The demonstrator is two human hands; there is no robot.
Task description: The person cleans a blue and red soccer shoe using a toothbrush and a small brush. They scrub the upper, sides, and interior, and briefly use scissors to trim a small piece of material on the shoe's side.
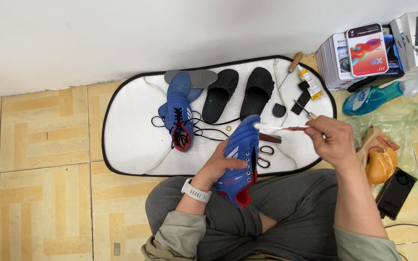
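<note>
Left hand (218,166) fingers clamp blue shoe (242,159), fingertips hidden; right hand (334,140) pinches brush (279,127).

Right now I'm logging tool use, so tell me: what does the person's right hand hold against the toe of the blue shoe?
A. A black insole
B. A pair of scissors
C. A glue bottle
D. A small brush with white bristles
D: the right hand grips a thin-handled brush whose white bristle end touches the toe of the blue shoe, which the left hand steadies.
</note>
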